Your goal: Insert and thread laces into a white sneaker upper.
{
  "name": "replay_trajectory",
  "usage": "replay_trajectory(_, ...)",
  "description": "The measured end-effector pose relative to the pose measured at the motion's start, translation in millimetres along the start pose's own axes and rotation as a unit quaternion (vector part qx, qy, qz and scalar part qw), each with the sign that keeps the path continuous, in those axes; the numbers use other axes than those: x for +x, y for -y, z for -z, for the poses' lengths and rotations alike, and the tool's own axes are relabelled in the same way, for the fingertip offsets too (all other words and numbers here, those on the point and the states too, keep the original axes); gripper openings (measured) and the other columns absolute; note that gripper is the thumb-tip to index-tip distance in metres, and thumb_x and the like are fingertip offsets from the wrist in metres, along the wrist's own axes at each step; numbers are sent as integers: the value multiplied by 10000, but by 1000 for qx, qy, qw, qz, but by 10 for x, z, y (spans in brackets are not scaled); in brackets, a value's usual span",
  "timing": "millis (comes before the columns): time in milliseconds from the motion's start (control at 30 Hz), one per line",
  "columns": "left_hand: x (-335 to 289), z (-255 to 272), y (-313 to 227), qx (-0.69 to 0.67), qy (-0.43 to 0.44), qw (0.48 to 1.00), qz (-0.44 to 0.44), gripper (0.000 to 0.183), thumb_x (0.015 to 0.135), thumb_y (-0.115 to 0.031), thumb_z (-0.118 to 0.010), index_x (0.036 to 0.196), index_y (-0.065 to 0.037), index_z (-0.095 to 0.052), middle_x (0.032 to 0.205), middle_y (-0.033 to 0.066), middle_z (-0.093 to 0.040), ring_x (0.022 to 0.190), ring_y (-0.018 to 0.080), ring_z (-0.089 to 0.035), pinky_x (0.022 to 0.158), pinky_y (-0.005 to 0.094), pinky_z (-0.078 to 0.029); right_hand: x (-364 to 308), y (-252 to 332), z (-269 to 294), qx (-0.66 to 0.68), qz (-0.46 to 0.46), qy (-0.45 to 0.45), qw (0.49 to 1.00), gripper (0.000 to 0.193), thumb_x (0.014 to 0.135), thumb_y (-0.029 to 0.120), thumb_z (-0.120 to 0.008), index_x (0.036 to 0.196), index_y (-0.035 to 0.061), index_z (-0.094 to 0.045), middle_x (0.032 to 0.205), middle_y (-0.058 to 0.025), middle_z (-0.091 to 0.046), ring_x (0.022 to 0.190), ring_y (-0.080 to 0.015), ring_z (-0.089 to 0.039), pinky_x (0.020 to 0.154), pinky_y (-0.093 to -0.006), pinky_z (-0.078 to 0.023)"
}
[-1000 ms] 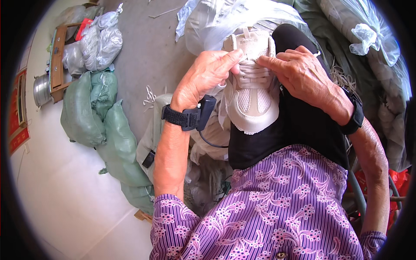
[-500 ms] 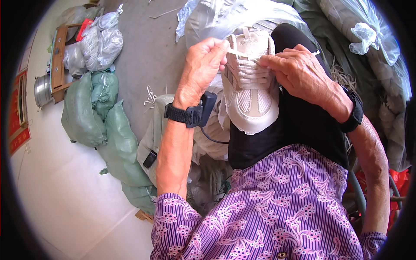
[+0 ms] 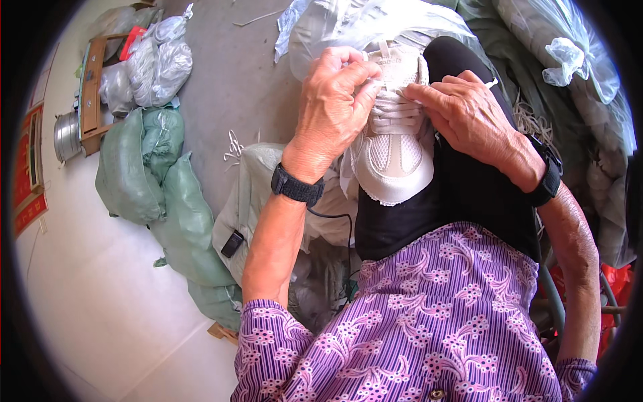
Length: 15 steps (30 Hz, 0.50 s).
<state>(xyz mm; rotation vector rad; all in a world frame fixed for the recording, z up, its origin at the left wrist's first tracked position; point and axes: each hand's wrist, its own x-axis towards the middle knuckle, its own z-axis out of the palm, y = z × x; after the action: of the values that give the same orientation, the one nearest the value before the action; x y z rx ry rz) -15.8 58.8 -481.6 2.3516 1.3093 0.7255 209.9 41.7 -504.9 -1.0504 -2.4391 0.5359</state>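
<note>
A white and beige sneaker (image 3: 394, 169) rests on my black-trousered leg, its toe toward me and its laces crossing the front. My left hand (image 3: 336, 107) is over the sneaker's upper left side, thumb and fingers pinched on the white shoelace (image 3: 390, 122) near the top eyelets. What lies between those fingertips is partly hidden. From the right, my right hand (image 3: 467, 119) has its fingers closed at the top of the lacing, holding lace, with a pale lace tip showing beyond its knuckles. Each wrist wears a black strap.
Clear plastic bags (image 3: 321, 33) lie beyond the sneaker. Green sacks (image 3: 177, 201) lean along the left, below a wooden stand (image 3: 92, 100) and a metal pot (image 3: 67, 136). At right are dark green sheeting, a bagged bundle (image 3: 579, 63) and loose white laces (image 3: 532, 124).
My left hand has moved right, in over the sneaker's upper part, and rolled so its back shows. The stretch of lace between my hands is now mostly covered. My right hand has barely moved.
</note>
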Motion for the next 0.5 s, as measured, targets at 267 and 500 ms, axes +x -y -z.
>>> replay_trajectory(267, -2, -33, 44, 47, -13, 998, -29, 110, 788, -72, -672, 891, -41, -648, 954, 95, -583, 889, 249, -581, 766, 336, -478, -24, 7, -31, -6, 6, -5, 1000, 297, 837, 91, -524, 1132, 103, -563, 753, -23, -610, 743, -197, -601, 706, -351, -392)
replay_trajectory(500, -22, -15, -279, 139, 53, 986, 81, 148, 894, -186, -560, 851, -44, -569, 771, 133, -588, 716, 310, -573, 658, 377, -469, -32, 11, -28, -15, 22, -18, 999, 309, 846, 95, -519, 1153, 97, -555, 729, -15, -589, 722, -193, -582, 700, -348, -387)
